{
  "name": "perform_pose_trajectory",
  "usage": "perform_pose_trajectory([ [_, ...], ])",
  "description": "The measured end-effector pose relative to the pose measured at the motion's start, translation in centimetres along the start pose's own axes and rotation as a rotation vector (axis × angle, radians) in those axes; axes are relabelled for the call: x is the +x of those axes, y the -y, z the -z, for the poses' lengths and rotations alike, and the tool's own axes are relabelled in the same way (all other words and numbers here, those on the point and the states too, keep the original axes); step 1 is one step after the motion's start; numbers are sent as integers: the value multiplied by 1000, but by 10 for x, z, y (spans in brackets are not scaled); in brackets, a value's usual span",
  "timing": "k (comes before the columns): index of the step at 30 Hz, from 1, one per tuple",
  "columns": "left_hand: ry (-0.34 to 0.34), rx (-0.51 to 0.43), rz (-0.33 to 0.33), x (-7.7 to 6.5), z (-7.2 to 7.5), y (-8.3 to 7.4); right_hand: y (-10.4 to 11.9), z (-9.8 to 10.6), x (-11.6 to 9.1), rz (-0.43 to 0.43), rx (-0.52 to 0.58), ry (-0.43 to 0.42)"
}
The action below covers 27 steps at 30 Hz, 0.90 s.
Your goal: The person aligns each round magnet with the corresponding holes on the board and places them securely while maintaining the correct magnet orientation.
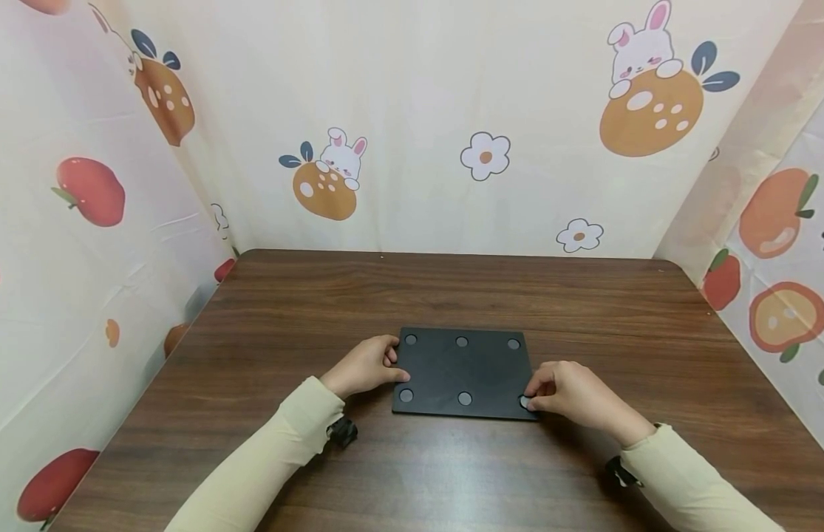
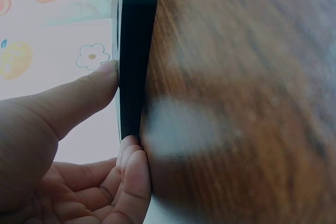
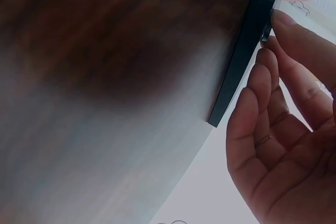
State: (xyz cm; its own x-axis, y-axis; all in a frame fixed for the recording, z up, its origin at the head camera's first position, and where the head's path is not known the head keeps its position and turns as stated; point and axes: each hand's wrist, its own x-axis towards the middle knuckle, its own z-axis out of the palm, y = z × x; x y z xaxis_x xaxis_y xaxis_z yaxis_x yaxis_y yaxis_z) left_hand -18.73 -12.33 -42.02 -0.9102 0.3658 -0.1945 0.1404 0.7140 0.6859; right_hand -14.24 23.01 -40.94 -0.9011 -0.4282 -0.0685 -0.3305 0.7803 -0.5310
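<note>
A flat black rectangular board (image 1: 466,372) lies on the table, with several round grey discs set along its far and near edges. My left hand (image 1: 368,367) grips the board's left edge. In the left wrist view, its thumb (image 2: 97,85) rests on the top face and the curled fingers (image 2: 134,177) touch the side. At the near right corner, my right hand (image 1: 571,395) pinches a small round disc (image 1: 525,403) between thumb and forefinger. The right wrist view shows this disc (image 3: 266,34) tilted up from the board's surface, partly hidden by the fingertips.
The brown wood-grain table (image 1: 305,295) extends around the board on all sides. A printed curtain (image 1: 418,89) with rabbits, fruit and flowers hangs behind and at both sides. Each wrist wears a small black device (image 1: 343,431) below a pale sleeve (image 1: 265,451).
</note>
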Motion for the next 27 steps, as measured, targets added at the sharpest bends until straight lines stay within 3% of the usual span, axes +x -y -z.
perform_pose_trajectory([
  [27,1,9,6,2,-1,0,1,2,0,30,16,4],
])
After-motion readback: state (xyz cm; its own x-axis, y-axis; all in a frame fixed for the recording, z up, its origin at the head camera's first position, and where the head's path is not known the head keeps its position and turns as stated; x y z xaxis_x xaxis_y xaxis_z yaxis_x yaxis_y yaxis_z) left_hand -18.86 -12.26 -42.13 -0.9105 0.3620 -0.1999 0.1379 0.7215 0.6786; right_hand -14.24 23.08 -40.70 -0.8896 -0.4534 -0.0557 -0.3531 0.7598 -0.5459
